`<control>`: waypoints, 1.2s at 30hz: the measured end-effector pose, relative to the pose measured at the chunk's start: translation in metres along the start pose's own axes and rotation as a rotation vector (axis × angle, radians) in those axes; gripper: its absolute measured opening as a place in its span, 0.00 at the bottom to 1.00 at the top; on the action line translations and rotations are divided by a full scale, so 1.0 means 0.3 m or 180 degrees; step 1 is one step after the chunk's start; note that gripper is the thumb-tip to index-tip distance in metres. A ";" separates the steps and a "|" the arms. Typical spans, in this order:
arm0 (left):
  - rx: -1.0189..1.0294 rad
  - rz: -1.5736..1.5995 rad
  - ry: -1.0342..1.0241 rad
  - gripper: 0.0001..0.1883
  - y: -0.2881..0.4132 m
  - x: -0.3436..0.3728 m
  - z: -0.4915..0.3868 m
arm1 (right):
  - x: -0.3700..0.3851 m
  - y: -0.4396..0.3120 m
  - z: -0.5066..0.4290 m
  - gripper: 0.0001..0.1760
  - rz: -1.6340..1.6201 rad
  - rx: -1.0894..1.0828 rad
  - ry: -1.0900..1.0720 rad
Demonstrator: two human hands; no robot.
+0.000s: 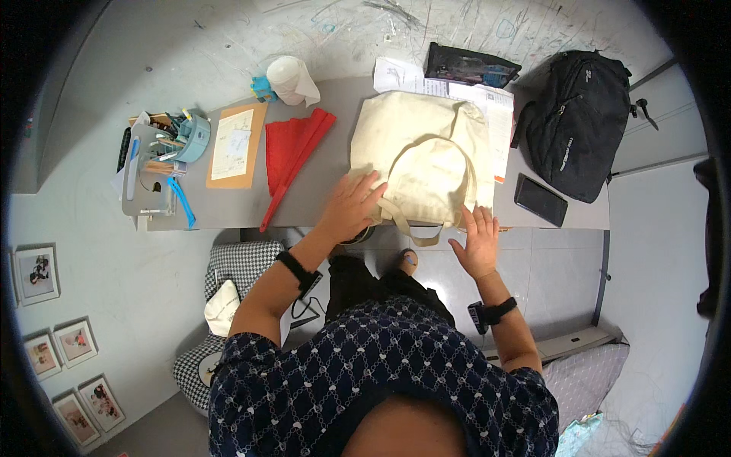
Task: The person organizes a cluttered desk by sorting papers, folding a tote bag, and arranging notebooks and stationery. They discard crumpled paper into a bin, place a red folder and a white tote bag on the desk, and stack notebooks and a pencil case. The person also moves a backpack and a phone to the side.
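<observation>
A cream canvas tote bag (411, 125) lies flat on the grey desk (308, 200), its handles towards me and one loop hanging past the front edge. My left hand (351, 207) rests with spread fingers on the bag's lower left corner. At the lower right corner, the fingertips of my right hand (477, 243) touch the bag, palm down and fingers apart. Neither hand grips anything. Under the bag's far and right sides lie printed papers (499, 105). What the bag may hold is hidden.
Behind the bag is a black mesh zip pouch (471, 65). To the right are a black backpack (577, 125) and a smartphone (541, 200). Leftward lie a red folded cloth item (291, 154), a clipboard (234, 148), a tissue roll (291, 80) and a desk organizer (191, 140). A houndstooth chair (245, 260) stands below.
</observation>
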State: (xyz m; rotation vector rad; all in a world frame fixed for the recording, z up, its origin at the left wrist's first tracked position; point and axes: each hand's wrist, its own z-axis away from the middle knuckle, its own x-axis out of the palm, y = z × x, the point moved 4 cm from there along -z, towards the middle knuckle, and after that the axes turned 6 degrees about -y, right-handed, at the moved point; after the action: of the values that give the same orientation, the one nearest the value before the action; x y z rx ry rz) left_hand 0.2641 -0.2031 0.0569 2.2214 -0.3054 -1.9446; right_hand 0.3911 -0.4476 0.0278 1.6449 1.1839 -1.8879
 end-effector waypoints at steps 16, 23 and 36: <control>-0.1332 0.2893 0.0230 0.16 -0.025 0.020 -0.249 | 0.010 -0.152 -0.107 0.29 -0.2228 -0.0208 -0.0010; -0.1738 0.1761 -0.0349 0.34 -0.112 0.130 -0.319 | -0.034 -0.121 -0.180 0.15 -0.2510 0.0326 -0.0313; -0.1550 0.0549 0.0141 0.27 -0.137 0.085 -0.387 | -0.041 0.189 -0.534 0.41 -0.0237 0.1757 -0.0191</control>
State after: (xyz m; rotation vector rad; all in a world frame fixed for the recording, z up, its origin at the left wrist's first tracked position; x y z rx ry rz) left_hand 0.3839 -0.1707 0.0372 1.8529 -0.0097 -1.6598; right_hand 0.5362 -0.3587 0.0250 1.8020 0.7421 -2.4473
